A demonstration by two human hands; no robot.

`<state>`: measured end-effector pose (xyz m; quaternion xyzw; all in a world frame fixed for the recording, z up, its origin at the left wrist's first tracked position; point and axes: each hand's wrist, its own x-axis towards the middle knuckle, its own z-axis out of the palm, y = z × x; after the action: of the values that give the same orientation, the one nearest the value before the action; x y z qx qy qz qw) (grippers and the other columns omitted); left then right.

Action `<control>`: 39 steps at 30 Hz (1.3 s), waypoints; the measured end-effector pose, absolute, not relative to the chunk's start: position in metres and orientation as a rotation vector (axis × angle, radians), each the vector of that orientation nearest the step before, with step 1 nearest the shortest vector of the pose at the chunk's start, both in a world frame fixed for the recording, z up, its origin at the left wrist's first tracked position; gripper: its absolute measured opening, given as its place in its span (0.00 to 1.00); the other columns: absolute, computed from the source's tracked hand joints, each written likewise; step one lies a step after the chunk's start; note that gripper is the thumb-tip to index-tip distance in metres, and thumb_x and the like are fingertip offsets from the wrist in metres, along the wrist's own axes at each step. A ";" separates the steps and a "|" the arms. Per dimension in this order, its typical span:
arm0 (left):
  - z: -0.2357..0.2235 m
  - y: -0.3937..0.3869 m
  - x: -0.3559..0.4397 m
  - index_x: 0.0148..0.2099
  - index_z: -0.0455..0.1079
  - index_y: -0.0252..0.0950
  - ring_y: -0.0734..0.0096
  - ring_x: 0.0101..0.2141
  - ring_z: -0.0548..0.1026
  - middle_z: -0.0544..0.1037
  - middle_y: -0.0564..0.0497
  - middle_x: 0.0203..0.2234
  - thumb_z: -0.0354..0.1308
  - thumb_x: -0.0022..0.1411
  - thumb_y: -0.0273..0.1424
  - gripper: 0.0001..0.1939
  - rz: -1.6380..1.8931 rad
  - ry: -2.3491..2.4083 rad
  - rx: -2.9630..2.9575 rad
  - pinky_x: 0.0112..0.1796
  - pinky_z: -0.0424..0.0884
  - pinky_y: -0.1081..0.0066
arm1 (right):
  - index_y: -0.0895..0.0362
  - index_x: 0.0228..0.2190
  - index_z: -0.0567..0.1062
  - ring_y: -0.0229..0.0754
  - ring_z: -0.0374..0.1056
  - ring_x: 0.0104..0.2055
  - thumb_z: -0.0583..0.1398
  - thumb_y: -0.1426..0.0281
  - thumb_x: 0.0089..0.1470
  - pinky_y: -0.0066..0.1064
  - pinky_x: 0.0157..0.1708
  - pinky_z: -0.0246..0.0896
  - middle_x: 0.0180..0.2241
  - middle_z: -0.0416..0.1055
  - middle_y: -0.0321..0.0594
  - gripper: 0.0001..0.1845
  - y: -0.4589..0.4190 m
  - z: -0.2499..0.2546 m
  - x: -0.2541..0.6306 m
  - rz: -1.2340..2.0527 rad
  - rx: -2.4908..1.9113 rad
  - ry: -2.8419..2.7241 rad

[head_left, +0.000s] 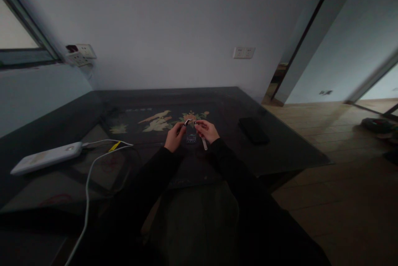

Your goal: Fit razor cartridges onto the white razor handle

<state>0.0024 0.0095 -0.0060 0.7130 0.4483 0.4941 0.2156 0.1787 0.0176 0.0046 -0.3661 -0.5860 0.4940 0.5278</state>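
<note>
My left hand is closed in a pinch, gripping a small dark piece with a shiny bent metal end. Opposite it, my right hand pinches near the other end of this metal piece; what exactly lies between its fingertips is too small to make out. A narrow pale strip sticks out below the right hand, its upper end hidden by the fingers. Just under both hands, a small clear case with several compartments or parts lies on the dark table.
A black phone-like slab lies to the right. On the left rests a white power bank with a white cable bearing a yellow tag. The table has a bird-and-flower picture. A wall stands behind, with sockets.
</note>
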 end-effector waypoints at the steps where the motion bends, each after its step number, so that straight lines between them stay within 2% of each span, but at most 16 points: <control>1: -0.005 0.008 0.003 0.46 0.67 0.36 0.70 0.28 0.72 0.73 0.53 0.25 0.48 0.62 0.39 0.15 1.375 1.228 1.971 0.30 0.67 0.73 | 0.57 0.37 0.70 0.30 0.57 0.17 0.65 0.56 0.42 0.23 0.16 0.50 0.19 0.64 0.30 0.23 0.017 0.005 0.179 1.166 -0.869 -1.410; 11: -0.005 0.001 0.006 0.44 0.67 0.37 0.68 0.36 0.74 0.76 0.49 0.34 0.53 0.59 0.37 0.13 1.392 1.132 1.961 0.35 0.70 0.71 | 0.55 0.44 0.68 0.31 0.57 0.18 0.61 0.59 0.47 0.24 0.17 0.49 0.22 0.65 0.31 0.23 0.015 0.009 0.182 1.149 -0.783 -1.439; 18: -0.005 0.003 0.006 0.45 0.67 0.37 0.69 0.35 0.74 0.76 0.50 0.33 0.53 0.60 0.36 0.13 1.417 1.159 1.936 0.35 0.70 0.72 | 0.55 0.45 0.67 0.31 0.58 0.18 0.61 0.60 0.47 0.24 0.17 0.49 0.22 0.65 0.30 0.23 0.014 0.009 0.183 1.140 -0.745 -1.463; 28: -0.006 0.004 0.005 0.45 0.68 0.37 0.68 0.37 0.74 0.76 0.49 0.35 0.54 0.59 0.37 0.13 1.428 1.151 1.969 0.39 0.69 0.70 | 0.55 0.46 0.67 0.32 0.58 0.18 0.61 0.62 0.48 0.24 0.17 0.50 0.22 0.65 0.31 0.23 0.008 0.015 0.183 1.159 -0.708 -1.499; 39: -0.007 0.005 0.005 0.45 0.69 0.36 0.68 0.36 0.75 0.77 0.48 0.35 0.54 0.59 0.37 0.14 1.424 1.143 1.979 0.36 0.69 0.72 | 0.56 0.46 0.67 0.31 0.58 0.18 0.62 0.62 0.48 0.23 0.16 0.48 0.22 0.65 0.30 0.23 0.009 0.013 0.184 1.159 -0.674 -1.498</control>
<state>0.0045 0.0047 -0.0072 0.7166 0.4140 0.5154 0.2225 0.1835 0.0090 0.0135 -0.2831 -0.6291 0.4867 0.5359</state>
